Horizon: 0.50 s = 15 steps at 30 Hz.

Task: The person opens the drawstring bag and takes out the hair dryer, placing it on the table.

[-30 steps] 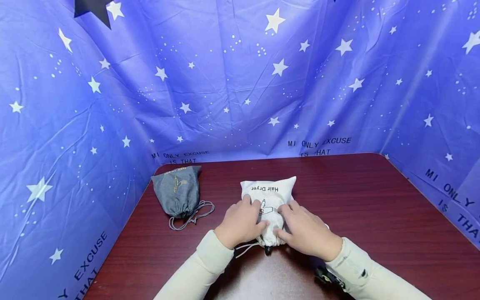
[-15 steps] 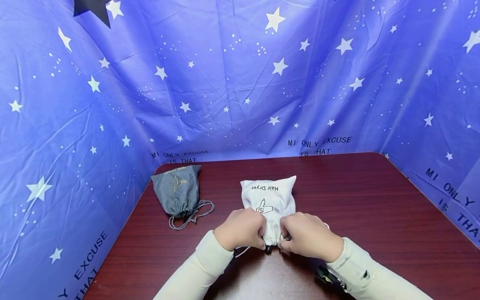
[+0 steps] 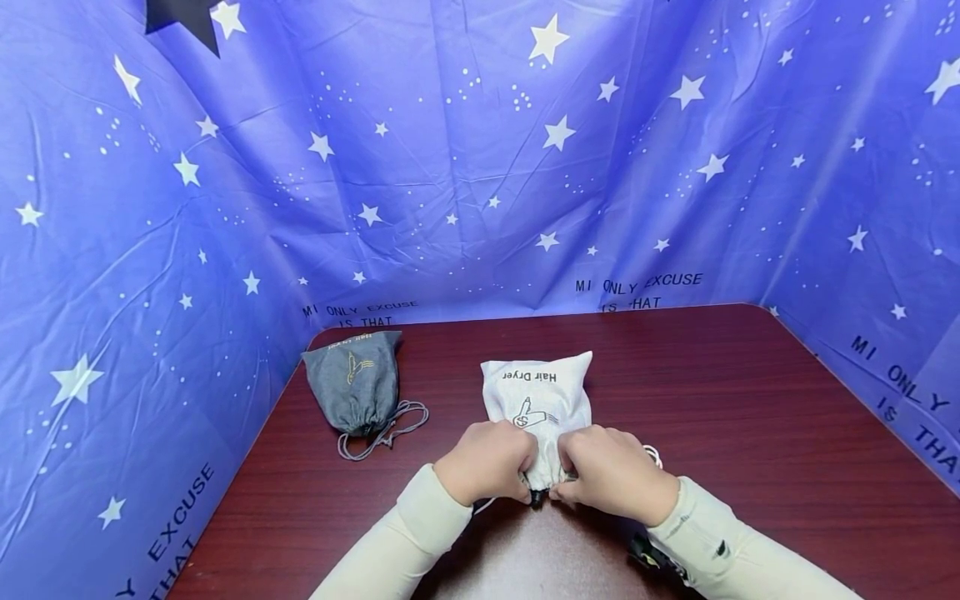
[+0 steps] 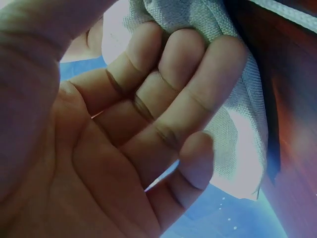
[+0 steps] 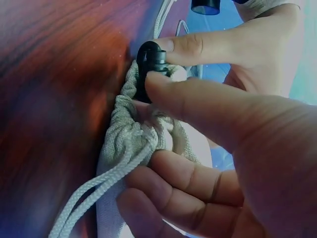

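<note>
A white drawstring bag (image 3: pixel 555 387) printed "Hair Dryer" lies on the table with its gathered mouth toward me. My left hand (image 3: pixel 487 458) grips the left side of that mouth, its fingers curled against the cloth in the left wrist view. On the opposite side, my right hand (image 3: pixel 618 471) pinches the gathered edge between thumb and curled fingers. A black looped, ridged end piece (image 5: pixel 154 62) pokes out of the narrow opening, and both thumbs are close by or touching it. Pale drawcords (image 5: pixel 99 183) hang from the bunched cloth. Whatever else the bag holds is hidden.
A grey drawstring bag (image 3: pixel 352 379) with a yellow print and loose cords lies on the dark red table (image 3: pixel 712 375) at the far left. Blue starry cloth (image 3: pixel 450 167) rises behind the table and along both sides. A black device (image 3: pixel 656 558) sits under my right wrist.
Both hands have slid down from the bag's printed face to its mouth, fingers curling round the edge. Since half a second ago they have drawn slightly closer together. The bag stays in place.
</note>
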Tool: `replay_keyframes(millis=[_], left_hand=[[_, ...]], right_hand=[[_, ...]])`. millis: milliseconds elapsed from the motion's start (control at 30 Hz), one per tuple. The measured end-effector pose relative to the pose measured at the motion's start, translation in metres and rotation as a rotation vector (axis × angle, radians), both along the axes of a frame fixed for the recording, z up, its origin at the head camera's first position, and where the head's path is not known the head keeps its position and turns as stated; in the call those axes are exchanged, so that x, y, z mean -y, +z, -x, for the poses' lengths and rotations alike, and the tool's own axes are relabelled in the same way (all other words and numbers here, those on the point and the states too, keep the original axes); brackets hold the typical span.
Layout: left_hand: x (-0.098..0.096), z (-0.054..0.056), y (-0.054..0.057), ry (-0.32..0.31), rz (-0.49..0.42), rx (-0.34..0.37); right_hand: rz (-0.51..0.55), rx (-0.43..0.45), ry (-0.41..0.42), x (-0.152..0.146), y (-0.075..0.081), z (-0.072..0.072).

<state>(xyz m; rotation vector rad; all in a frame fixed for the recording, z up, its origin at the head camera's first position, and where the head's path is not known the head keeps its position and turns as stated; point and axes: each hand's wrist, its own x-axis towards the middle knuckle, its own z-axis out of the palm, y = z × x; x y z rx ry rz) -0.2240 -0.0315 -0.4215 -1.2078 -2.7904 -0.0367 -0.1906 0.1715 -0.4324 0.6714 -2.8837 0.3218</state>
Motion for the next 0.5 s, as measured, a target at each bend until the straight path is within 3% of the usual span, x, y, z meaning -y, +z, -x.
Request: replay_keyframes(millis=[500], left_hand=[[-0.0006,0.0006,0.0005,-0.021,0.002,-0.046]], right_hand=[[0.028,-0.029,0.003,0.0013,0.0031,-0.0011]])
